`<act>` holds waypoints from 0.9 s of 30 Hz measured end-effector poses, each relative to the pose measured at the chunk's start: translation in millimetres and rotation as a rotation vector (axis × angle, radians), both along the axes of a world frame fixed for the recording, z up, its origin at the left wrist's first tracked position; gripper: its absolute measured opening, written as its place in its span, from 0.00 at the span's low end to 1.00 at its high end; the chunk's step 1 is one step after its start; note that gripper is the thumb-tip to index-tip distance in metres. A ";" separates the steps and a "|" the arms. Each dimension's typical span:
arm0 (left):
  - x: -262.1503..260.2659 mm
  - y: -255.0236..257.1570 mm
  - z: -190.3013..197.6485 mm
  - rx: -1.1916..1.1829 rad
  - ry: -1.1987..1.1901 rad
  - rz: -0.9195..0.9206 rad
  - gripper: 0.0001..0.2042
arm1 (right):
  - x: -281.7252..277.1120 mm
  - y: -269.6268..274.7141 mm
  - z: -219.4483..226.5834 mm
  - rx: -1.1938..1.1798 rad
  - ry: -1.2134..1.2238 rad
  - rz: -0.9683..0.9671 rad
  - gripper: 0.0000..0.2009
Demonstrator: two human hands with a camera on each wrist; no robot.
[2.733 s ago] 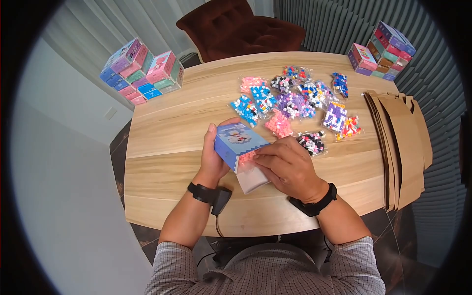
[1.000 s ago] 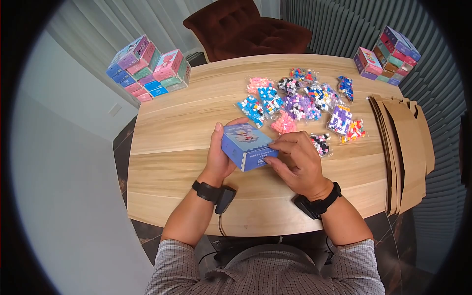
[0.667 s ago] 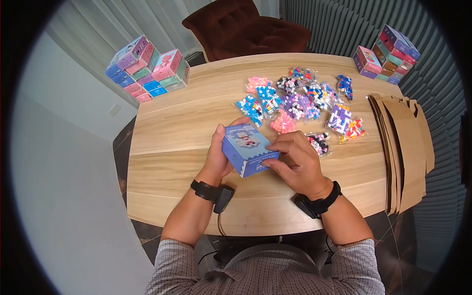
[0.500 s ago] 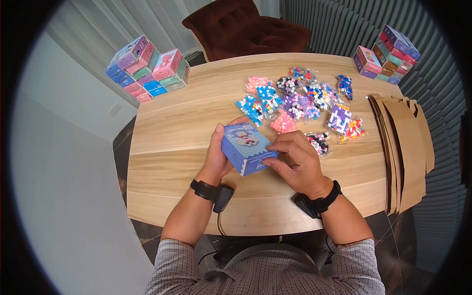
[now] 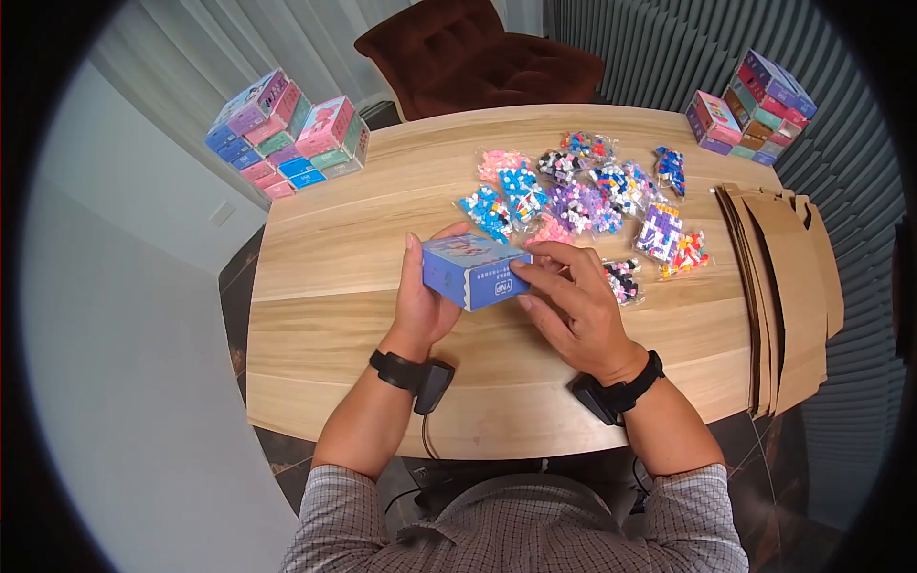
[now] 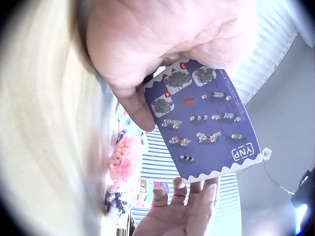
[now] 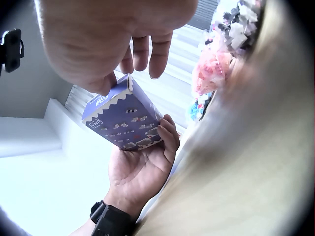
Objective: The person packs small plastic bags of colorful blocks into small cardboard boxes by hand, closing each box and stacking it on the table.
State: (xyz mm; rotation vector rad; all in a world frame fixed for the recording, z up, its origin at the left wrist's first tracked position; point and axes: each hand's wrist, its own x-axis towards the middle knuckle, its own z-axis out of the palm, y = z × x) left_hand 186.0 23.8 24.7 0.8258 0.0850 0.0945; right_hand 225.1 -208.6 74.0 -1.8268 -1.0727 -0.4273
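Since the end flap point(image 5: 492, 289), open moments ago, now lies closed, closing up the blue box point(image 5: 468, 267) seems nearly done, the left hand point(image 5: 423, 307) gripping it above the wooden table's point(image 5: 330, 258) middle while the right hand's point(image 5: 576, 310) loosely spread fingers touch that end.

behind the wooden table point(image 5: 325, 277) stands a brown chair point(image 5: 525, 72), a pale curtain point(image 5: 287, 38) hangs at left, and dark floor point(image 5: 778, 468) is perhaps tiled.
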 end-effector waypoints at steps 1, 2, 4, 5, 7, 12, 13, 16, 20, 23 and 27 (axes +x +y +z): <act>0.1 -0.1 0.2 0.007 -0.001 0.001 0.40 | 1.0 0.3 -0.7 -0.006 -0.012 -0.005 0.22; -0.1 0.4 0.1 -0.007 -0.005 -0.019 0.39 | 1.6 0.5 -1.0 -0.011 -0.023 -0.009 0.22; -1.3 1.7 -0.1 -0.034 -0.013 -0.062 0.37 | 1.0 0.4 0.1 -0.022 -0.022 -0.010 0.23; -1.7 1.0 0.3 -0.035 -0.007 -0.063 0.36 | 0.8 0.3 0.4 -0.028 -0.021 -0.010 0.24; -2.4 -0.5 2.1 -0.035 0.004 -0.066 0.35 | 1.5 0.5 -0.1 -0.042 -0.039 -0.014 0.24; -1.0 2.8 -8.2 0.021 0.006 -0.099 0.37 | 5.7 0.3 -3.3 -0.072 -0.073 -0.031 0.25; -1.7 2.9 -8.1 0.029 0.003 -0.110 0.37 | 7.6 -0.1 -6.5 -0.069 -0.082 -0.042 0.25; -1.9 -0.8 -5.2 0.067 -0.022 -0.063 0.36 | 8.9 -1.6 -7.7 -0.040 -0.032 -0.050 0.27; -3.2 -3.0 -8.9 0.209 -0.112 0.091 0.35 | 2.2 -0.4 0.2 0.049 0.133 -0.053 0.29; -6.1 -4.1 -10.5 0.324 -0.183 0.132 0.35 | 1.0 -1.5 -1.1 -0.002 0.189 -0.032 0.30; -11.2 -9.1 -4.0 0.565 -0.247 0.162 0.38 | 6.0 -0.8 -13.5 -0.068 0.103 -0.042 0.29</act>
